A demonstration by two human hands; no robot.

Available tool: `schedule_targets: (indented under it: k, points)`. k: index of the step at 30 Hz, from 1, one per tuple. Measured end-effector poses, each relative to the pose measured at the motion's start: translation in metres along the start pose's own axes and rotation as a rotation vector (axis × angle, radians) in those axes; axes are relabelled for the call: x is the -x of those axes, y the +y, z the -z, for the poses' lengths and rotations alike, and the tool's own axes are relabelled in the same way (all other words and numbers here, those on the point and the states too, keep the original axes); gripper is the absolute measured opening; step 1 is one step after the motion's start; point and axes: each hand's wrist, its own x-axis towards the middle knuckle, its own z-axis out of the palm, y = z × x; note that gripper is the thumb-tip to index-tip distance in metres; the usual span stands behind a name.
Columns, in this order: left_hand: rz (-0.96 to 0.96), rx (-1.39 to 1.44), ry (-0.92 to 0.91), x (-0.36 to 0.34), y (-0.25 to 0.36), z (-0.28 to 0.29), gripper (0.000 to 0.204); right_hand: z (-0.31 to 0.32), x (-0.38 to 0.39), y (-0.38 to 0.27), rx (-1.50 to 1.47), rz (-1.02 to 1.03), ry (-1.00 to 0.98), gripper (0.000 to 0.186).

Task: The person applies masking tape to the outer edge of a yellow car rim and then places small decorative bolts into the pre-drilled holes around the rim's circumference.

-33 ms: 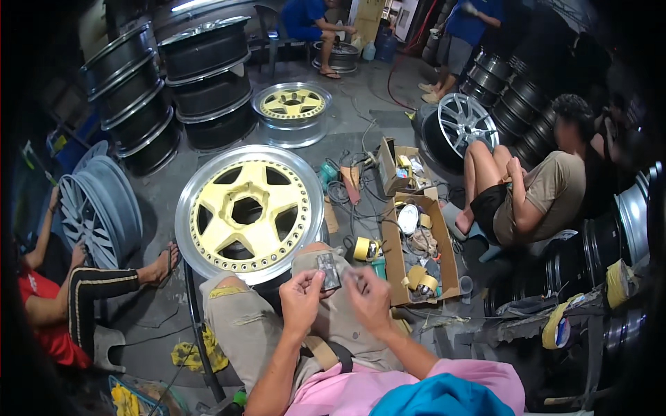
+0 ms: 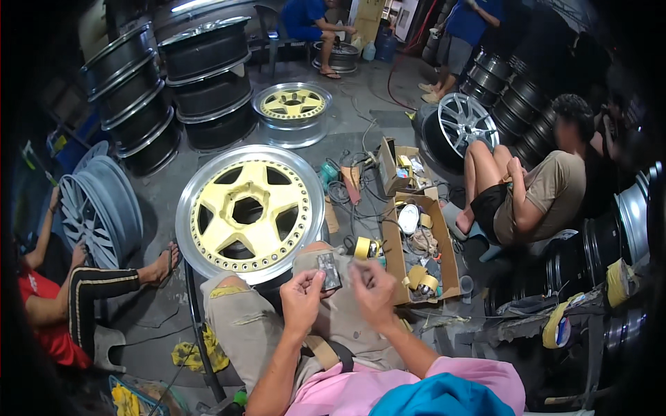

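Above my lap, my left hand (image 2: 302,297) is closed on a small dark, flat rectangular piece (image 2: 329,270) with a greyish, shiny face. What kind of thing it is, I cannot make out. Just right of it, my right hand (image 2: 374,295) has its fingers curled in, with the fingertips blurred; anything pinched there is too small to name. Beyond my knees lies a large wheel rim (image 2: 250,208) with a pale yellow star-shaped centre, a ring of bolts and a polished silver lip. Neither hand touches this rim.
An open cardboard box (image 2: 449,267) of tape rolls and tools stands to the right, with a smaller box (image 2: 388,170) behind it. Cables cross the floor. Stacked dark rims (image 2: 208,87) rise at the back left. Other people sit on both sides; a yellow cloth (image 2: 201,352) lies left.
My right hand has shifted slightly to the right, away from the flat piece. My left hand stays in place, keeping its hold.
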Motion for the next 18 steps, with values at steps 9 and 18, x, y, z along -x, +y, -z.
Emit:
schedule_targets:
  k: [9, 18]
  points:
    - [-0.07, 0.007, -0.012, 0.014, 0.027, -0.006, 0.018, -0.006, 0.006, 0.002, -0.46, -0.291, -0.347, 0.029]
    - [-0.19, -0.286, 0.002, 0.028, 0.064, 0.026, 0.019, 0.025, -0.061, 0.091, -0.408, -0.449, -0.136, 0.018]
